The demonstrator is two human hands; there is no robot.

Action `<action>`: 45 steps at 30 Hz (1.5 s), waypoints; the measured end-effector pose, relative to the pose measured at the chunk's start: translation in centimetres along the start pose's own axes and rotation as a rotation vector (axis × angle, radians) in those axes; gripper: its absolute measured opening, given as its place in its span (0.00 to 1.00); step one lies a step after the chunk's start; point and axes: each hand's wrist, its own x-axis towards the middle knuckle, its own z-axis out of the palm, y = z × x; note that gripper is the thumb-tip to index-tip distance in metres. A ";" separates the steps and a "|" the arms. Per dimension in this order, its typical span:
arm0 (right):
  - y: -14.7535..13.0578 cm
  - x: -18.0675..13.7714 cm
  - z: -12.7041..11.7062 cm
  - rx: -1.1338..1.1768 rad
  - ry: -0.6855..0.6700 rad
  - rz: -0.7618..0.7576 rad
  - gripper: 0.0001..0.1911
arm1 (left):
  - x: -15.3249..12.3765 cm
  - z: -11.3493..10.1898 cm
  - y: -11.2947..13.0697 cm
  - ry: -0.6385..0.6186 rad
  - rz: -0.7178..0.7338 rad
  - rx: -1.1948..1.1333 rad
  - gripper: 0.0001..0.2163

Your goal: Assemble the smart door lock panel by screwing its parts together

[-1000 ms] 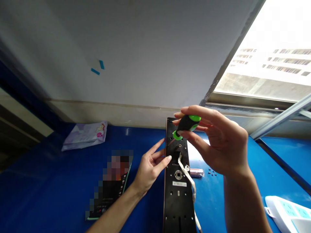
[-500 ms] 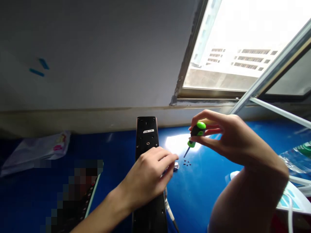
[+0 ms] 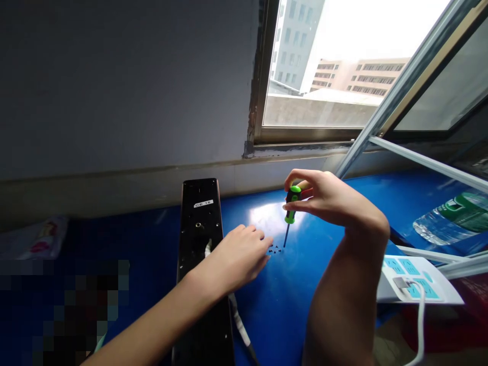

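My right hand grips a black-and-green screwdriver by its handle, with the shaft pointing down. The tip is just right of several small dark screws on the blue tabletop. My left hand is palm down with curled fingers, its fingertips beside those screws. Whatever lies under its fingers is hidden. Below the left forearm is a long black device with a white label reading "CE 18" and screw holes. A wrapped whitish cable runs along its right side.
A white power strip with a plugged-in cord is at the right, near a green-labelled plastic bottle. Metal frame bars slant in front of the window. A plastic packet rests at the left; a blurred-out patch is below it.
The view has shifted right. The screwdriver has become more upright, its tip now right of the screws. My left hand has moved closer to the screws, and a shiny item by its fingers is now hidden.
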 end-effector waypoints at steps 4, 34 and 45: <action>-0.2 0.2 0.2 0.008 -0.009 0.000 0.12 | -0.8 -1.2 -0.4 0.066 -0.013 -0.020 0.10; -4.8 -3.0 0.3 0.295 0.312 -0.489 0.17 | -8.4 1.0 -2.2 0.839 0.042 -0.432 0.11; -7.6 -0.9 3.1 0.421 0.464 -0.519 0.15 | -10.9 3.1 -3.1 0.991 -0.093 -0.401 0.09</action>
